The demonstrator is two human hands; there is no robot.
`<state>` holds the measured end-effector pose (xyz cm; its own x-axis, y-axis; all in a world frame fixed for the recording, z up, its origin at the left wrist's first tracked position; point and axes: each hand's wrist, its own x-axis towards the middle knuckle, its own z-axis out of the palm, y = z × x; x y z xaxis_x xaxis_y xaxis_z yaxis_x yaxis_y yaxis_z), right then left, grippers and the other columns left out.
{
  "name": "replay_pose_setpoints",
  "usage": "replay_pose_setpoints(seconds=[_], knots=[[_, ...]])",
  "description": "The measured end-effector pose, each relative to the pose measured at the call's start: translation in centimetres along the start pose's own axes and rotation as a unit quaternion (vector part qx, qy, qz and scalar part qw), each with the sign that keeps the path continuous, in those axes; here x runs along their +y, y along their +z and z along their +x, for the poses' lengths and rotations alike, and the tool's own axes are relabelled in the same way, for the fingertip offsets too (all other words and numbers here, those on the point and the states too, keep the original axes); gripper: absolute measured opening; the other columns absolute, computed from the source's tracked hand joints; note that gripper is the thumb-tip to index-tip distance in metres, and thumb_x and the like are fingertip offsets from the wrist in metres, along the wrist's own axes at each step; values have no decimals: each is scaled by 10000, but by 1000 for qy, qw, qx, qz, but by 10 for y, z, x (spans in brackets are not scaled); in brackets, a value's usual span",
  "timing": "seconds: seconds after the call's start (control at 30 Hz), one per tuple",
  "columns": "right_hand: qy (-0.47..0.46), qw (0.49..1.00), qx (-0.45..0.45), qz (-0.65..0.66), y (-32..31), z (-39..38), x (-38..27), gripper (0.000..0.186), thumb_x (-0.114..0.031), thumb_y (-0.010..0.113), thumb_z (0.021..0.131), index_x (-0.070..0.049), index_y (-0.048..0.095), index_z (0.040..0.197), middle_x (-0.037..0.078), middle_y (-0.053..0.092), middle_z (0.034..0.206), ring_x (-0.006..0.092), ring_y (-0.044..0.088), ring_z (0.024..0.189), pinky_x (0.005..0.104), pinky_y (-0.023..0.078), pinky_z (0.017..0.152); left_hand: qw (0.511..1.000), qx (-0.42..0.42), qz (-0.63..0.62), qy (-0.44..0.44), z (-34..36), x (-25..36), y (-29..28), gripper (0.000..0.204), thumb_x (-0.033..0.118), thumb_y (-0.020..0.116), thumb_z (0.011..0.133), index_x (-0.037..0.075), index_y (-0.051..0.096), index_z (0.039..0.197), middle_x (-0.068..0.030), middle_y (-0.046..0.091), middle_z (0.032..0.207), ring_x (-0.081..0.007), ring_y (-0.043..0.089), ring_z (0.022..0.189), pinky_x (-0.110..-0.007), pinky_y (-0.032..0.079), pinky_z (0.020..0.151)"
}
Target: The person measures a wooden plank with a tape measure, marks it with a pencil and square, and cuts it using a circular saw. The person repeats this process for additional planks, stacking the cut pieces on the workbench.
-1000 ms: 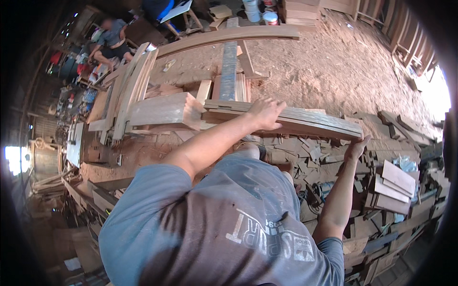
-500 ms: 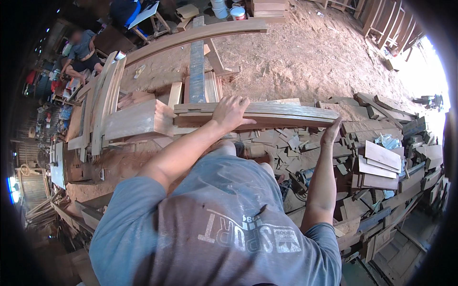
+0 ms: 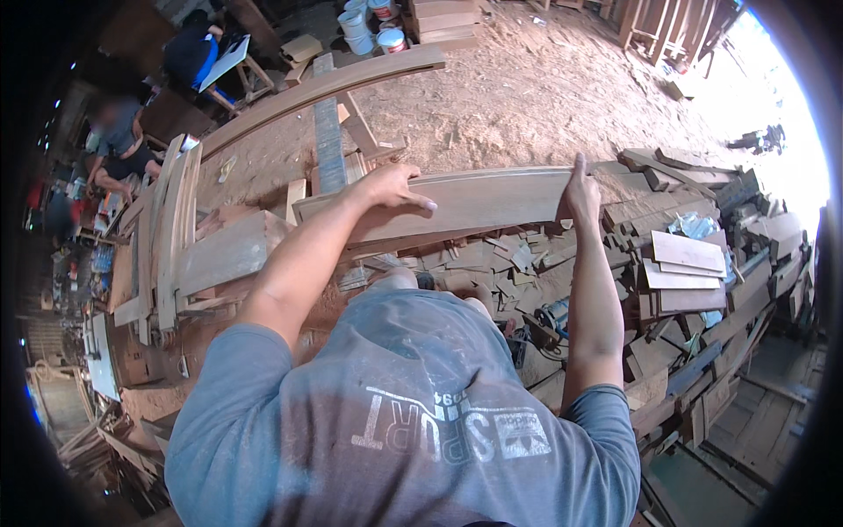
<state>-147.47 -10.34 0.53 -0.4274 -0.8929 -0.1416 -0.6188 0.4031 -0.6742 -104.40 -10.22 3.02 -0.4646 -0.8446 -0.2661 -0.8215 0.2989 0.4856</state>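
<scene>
A long brown wooden board [image 3: 492, 202] spans the space in front of me, its broad face turned toward me and its upper edge paler. My left hand [image 3: 393, 188] grips its upper edge near the left end, the thumb lying over the face. At the right end my right hand [image 3: 580, 195] holds the board, its thumb pointing up along the end; the other fingers are partly hidden. A narrow grey beam [image 3: 331, 145] runs away from me behind the left part of the board.
Long planks [image 3: 180, 228] and a wide timber piece [image 3: 233, 253] lie to the left. Wood offcuts [image 3: 500, 263] litter the ground below the board. Stacked pale panels [image 3: 689, 255] lie at right. A seated person [image 3: 123, 140] is at far left; buckets [image 3: 391, 40] stand at the back.
The board has turned from showing its grooved narrow side to showing its broad face. Both hands remain on it, the right thumb now upright. The view has shifted slightly.
</scene>
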Motion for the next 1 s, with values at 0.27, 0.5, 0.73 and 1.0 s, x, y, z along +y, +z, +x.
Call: replay_pose_setpoints(seconds=[0.27,0.5,0.73,1.0], knots=[[53,995,-59,-67,15,14,1,1192,-854,177,1042,197,601,1412,447,558,1479,510,482,1508,514,349,1270,987,-127,-68,-78,27,-24,6,887,682,929,732,-9,762,1262,-216,794,1206,-318,755,1127,-439,567,953],[25,990,-79,-113,51,34,38,1064,-773,135,1085,101,598,1477,392,584,1488,517,492,1491,541,357,1259,994,-83,-60,-47,29,-47,31,888,733,925,714,-20,802,1168,-243,804,1079,-346,774,1038,-453,579,913],[110,986,-115,-54,51,36,42,853,-725,236,1112,-110,585,1589,248,550,1622,416,460,1556,483,355,1270,986,-146,16,-77,26,-27,24,933,802,885,697,-10,819,1154,-288,787,1042,-408,773,1035,-480,589,914],[175,909,82,370,20,-17,118,657,-683,528,1087,-69,762,1075,5,724,926,120,639,772,295,481,705,988,-39,97,110,65,67,67,1517,942,834,563,202,246,1750,-240,288,1770,-464,292,1624,-670,243,1322]])
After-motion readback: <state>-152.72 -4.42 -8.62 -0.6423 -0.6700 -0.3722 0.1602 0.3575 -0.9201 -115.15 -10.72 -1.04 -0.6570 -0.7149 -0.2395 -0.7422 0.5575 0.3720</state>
